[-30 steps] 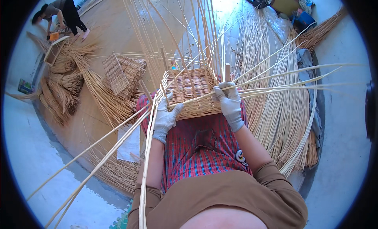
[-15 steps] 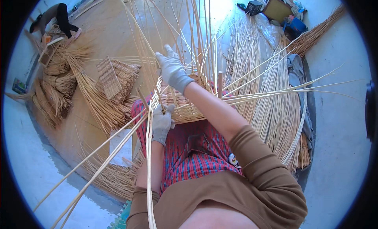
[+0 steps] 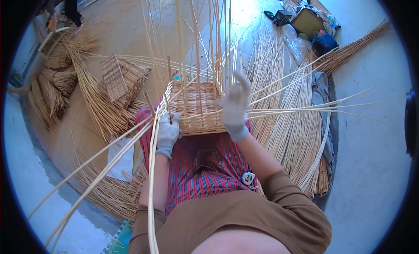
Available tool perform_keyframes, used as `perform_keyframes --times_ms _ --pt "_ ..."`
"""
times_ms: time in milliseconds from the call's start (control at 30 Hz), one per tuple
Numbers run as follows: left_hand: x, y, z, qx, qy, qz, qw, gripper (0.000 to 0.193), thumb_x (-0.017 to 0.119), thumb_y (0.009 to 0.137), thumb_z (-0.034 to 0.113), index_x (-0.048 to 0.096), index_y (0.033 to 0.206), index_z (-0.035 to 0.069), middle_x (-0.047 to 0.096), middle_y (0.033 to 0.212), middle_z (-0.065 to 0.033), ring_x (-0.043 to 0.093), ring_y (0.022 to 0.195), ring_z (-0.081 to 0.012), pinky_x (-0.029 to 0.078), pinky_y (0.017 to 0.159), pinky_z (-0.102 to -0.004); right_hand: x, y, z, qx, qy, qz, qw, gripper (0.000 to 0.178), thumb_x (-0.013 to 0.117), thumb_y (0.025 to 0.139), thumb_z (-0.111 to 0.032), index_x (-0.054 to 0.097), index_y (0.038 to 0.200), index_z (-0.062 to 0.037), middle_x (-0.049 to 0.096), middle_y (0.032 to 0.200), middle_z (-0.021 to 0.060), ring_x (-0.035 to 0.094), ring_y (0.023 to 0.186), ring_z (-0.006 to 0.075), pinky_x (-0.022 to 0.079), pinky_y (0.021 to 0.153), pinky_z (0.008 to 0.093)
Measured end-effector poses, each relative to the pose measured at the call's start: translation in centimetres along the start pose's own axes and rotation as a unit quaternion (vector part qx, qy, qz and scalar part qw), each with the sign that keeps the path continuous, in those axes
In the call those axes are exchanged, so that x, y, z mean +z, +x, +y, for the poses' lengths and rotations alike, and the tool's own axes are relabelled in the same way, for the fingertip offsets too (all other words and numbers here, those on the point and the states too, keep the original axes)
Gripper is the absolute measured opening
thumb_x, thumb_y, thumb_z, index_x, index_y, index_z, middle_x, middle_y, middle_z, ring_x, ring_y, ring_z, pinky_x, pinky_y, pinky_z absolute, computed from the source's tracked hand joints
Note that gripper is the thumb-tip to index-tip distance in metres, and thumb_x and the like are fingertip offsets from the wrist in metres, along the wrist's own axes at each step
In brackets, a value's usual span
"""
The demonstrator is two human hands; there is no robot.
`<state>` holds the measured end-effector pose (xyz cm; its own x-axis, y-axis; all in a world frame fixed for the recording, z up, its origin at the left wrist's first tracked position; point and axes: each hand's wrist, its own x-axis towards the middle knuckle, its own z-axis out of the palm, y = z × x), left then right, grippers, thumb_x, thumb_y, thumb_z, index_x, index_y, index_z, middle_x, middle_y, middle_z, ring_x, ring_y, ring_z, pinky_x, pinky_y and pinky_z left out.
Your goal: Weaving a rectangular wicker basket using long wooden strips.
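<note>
In the head view, the right hand [image 3: 235, 106] has just swung back: half a second ago it reached across to the far left among the stakes [image 3: 198, 57], and now it is raised at the near right corner of the wicker basket [image 3: 203, 123]. It is blurred, with fingers extended and loose; no rod shows clenched in it. The left hand [image 3: 168, 132] stays on the near left corner, fingers curled about the woven wall and thumb on its near side, grasping it firmly.

The basket sits on the plaid apron [image 3: 187, 184] over the person's lap, its near wall toward the body. The pale rod stretched between both hands along the near edge a second ago no longer shows drawn across; stakes stand up there instead, one blurred as if swaying. For the weaving, this reads as a gap between two strokes: one hand steadies the frame while the other is free.

Pale weavers [image 3: 151, 188] trail from the near left corner past the left forearm, and other rods [image 3: 301, 111] run out beyond the right hand. A wooden peg [image 3: 149, 102] leans at the near left corner. On the floor [image 3: 131, 36], woven panels [image 3: 114, 77] lie toward the left edge, loose willow rods [image 3: 297, 140] toward the right.
</note>
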<state>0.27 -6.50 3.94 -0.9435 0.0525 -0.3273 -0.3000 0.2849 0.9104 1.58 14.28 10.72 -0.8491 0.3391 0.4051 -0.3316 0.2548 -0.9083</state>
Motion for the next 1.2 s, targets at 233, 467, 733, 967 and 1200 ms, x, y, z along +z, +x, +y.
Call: perform_keyframes --times_ms 233,467,733,967,1200 --pt "0.2 0.2 -0.2 0.014 -0.047 -0.012 0.999 0.027 0.062 0.1 0.032 0.056 0.094 0.006 0.056 0.069 -0.0013 0.059 0.048 -0.0119 0.05 0.041 -0.0283 3.0 -4.4 -2.7 0.156 -0.14 -0.227 0.951 0.074 0.061 0.094 -0.012 0.022 0.156 -0.0031 0.049 0.145 0.0226 0.05 0.134 0.037 0.041 0.111 0.0396" --pt "0.0 0.4 0.2 -0.011 -0.046 -0.023 0.999 0.028 0.063 0.099 0.032 0.057 0.097 0.005 0.059 0.078 -0.0037 0.062 0.054 -0.0124 0.056 0.049 -0.0279 5.8 8.3 -1.6 -0.077 -0.309 -0.202 0.926 0.074 0.056 0.093 -0.016 0.02 0.155 -0.0001 0.063 0.111 0.0315 0.064 0.098 0.0448 0.05 0.09 0.049" --pt "-0.5 0.3 0.4 -0.009 -0.041 -0.046 0.998 0.028 0.062 0.1 0.031 0.058 0.1 0.004 0.061 0.079 -0.0048 0.065 0.056 -0.0146 0.057 0.051 -0.0289 8.9 9.9 -1.1 -0.221 -0.303 -0.146 0.916 0.072 0.051 0.091 -0.009 0.021 0.156 -0.002 0.061 0.123 0.031 0.061 0.113 0.0439 0.046 0.101 0.047" --pt "0.0 0.5 0.1 -0.016 -0.057 -0.01 0.998 0.024 0.069 0.096 0.026 0.057 0.096 0.006 0.059 0.075 -0.004 0.06 0.052 -0.0125 0.053 0.048 -0.0275 -0.7 -0.3 0.6 0.011 0.007 -0.012 1.0 0.036 0.053 0.1 -0.015 0.043 0.135 -0.0096 0.07 0.097 0.0145 0.068 0.076 0.0172 0.056 0.064 0.0318" --pt "3.1 -4.8 3.0 0.414 0.168 0.219 0.868 0.032 0.063 0.091 0.002 0.06 0.123 0.006 0.065 0.106 -0.0151 0.066 0.096 -0.0299 0.053 0.086 -0.039 -5.6 -5.5 4.3 0.251 0.205 0.095 0.941 0.016 0.06 0.101 -0.017 0.061 0.112 -0.0047 0.073 0.104 0.0132 0.069 0.081 0.0151 0.053 0.054 0.0246"
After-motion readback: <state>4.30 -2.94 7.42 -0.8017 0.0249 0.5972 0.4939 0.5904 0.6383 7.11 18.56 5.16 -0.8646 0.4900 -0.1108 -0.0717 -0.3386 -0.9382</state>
